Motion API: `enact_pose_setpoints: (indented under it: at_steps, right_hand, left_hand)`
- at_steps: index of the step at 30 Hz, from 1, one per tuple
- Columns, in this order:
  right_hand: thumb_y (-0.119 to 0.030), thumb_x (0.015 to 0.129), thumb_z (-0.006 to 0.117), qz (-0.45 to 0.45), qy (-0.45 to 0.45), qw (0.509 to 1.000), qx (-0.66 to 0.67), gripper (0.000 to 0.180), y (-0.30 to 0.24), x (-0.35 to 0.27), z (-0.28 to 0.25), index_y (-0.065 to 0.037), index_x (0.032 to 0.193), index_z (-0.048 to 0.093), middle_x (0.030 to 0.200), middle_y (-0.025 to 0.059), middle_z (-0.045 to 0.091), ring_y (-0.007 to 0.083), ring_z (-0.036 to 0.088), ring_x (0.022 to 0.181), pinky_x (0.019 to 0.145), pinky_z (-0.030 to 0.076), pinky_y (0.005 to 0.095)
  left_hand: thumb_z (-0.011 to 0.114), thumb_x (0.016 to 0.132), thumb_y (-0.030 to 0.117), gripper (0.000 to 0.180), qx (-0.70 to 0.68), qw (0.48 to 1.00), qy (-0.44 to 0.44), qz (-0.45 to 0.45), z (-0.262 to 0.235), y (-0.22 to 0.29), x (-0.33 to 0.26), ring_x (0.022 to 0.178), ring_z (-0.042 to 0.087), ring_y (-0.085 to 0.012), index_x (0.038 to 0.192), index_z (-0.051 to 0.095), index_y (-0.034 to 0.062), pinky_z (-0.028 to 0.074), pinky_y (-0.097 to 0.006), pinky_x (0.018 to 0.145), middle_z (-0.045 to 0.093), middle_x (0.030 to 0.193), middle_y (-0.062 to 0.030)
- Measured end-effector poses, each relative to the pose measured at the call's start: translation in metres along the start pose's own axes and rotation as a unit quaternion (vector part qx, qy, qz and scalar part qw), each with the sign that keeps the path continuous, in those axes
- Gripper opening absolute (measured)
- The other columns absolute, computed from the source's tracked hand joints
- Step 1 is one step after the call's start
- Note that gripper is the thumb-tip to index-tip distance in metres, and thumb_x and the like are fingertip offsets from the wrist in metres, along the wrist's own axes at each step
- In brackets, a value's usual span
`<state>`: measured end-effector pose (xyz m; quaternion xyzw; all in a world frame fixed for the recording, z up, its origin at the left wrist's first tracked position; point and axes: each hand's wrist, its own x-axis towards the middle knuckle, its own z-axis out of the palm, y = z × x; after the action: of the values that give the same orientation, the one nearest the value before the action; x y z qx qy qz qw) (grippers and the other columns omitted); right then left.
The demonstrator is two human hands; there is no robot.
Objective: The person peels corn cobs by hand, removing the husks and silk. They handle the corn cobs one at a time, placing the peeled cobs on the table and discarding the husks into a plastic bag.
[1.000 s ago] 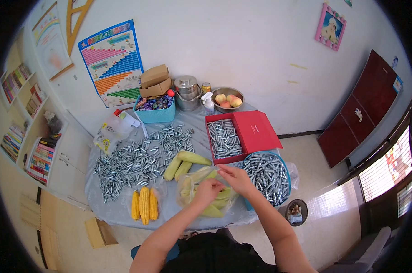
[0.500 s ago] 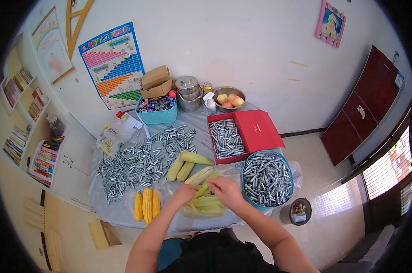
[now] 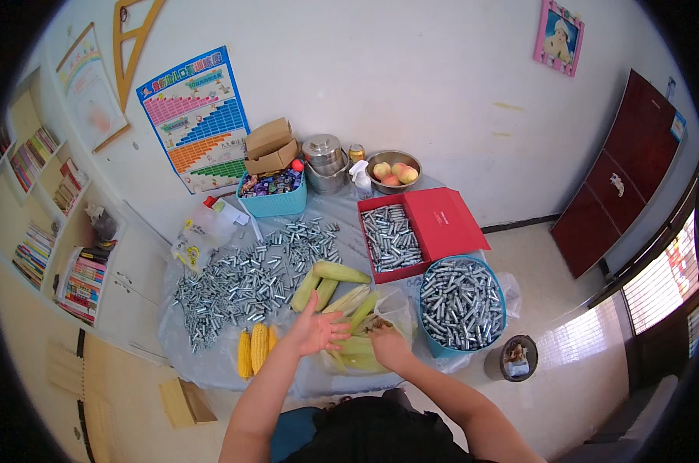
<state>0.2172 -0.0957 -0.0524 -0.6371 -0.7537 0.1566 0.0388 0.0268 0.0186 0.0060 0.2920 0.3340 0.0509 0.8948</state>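
My left hand [image 3: 316, 330] is open, fingers spread, holding nothing; it hovers beside the pale green corn husks [image 3: 357, 359] that lie in a clear plastic bag [image 3: 399, 309]. Over that bag my right hand [image 3: 390, 346] is closed on a small brown tuft that looks like corn silk [image 3: 376, 325]. Just beyond my hands lie several ears of corn in green husks [image 3: 340, 272], and a paler one [image 3: 349, 299] sits nearest the bag. To the left of my left forearm, husked yellow cobs [image 3: 258, 347] lie side by side near the table's front edge.
Many small metal cylinders [image 3: 233, 285] are spread over the left of the table. More fill a red box [image 3: 447, 224] and a blue basket [image 3: 459, 309] at right. Behind stand a teal basket [image 3: 276, 203], metal pots [image 3: 324, 163], spray bottle [image 3: 360, 179] and fruit bowl [image 3: 396, 171]. A bin [image 3: 517, 358] stands lower right.
My hands have moved apart. The left has opened and lifted slightly; the right has shifted a little right and down, and now shows the brown tuft. The view has shifted slightly.
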Motion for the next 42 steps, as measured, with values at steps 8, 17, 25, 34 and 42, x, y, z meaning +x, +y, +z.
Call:
enact_pose_setpoints:
  at_steps: [8,17,25,34,42]
  right_hand:
    - [-0.014,0.082,0.050,-0.017,0.044,0.995,0.087,0.042,-0.014,-0.004,-0.017,0.000,0.122,0.048,0.121,0.0166,0.052,0.0289,0.054,0.106,0.089,0.043,0.0370]
    - [-0.054,0.091,0.035,0.131,-0.121,0.491,0.853,0.065,0.030,0.010,-0.014,-0.007,0.135,0.035,0.130,0.0109,0.047,0.0233,0.047,0.117,0.097,0.037,0.0386]
    - [-0.036,0.092,0.047,0.134,0.008,0.665,0.735,0.043,0.010,-0.023,-0.077,-0.002,0.119,0.052,0.118,0.0091,0.056,0.0189,0.053,0.110,0.092,0.041,0.0341]
    - [-0.018,0.076,0.065,-0.011,0.183,0.960,0.211,0.040,0.027,-0.008,-0.007,-0.006,0.113,0.058,0.108,0.0194,0.059,0.0300,0.055,0.104,0.086,0.044,0.0382]
    - [-0.006,0.088,0.055,0.098,0.246,0.771,0.580,0.018,0.022,-0.058,-0.041,-0.001,0.104,0.061,0.085,0.0030,0.063,0.0081,0.058,0.076,0.069,0.047,0.0212]
  left_hand:
    - [0.037,0.077,0.073,0.090,-0.014,1.000,0.020,0.009,0.016,0.000,-0.009,0.103,0.054,-0.0272,0.135,0.030,0.0046,0.037,-0.043,0.091,0.055,0.117,-0.0143]
    - [0.070,0.070,0.017,0.020,0.529,0.661,0.266,0.460,0.037,-0.038,0.012,0.094,0.056,-0.0232,0.089,0.068,0.0091,0.043,-0.035,0.082,0.062,0.096,-0.0066]
    - [0.069,0.065,0.014,0.021,0.735,0.481,0.289,0.381,0.012,-0.037,0.020,0.089,0.053,-0.0239,0.086,0.067,0.0102,0.036,-0.039,0.084,0.061,0.086,-0.0048]
    - [0.069,0.069,0.017,0.024,0.704,0.493,0.179,0.478,0.058,-0.044,0.011,0.090,0.053,-0.0245,0.092,0.065,0.0097,0.039,-0.038,0.081,0.061,0.090,-0.0062]
    - [0.062,0.069,0.017,0.025,0.852,0.441,0.056,0.278,0.018,-0.111,0.041,0.099,0.050,-0.0250,0.093,0.063,0.0085,0.039,-0.041,0.084,0.058,0.103,-0.0077]
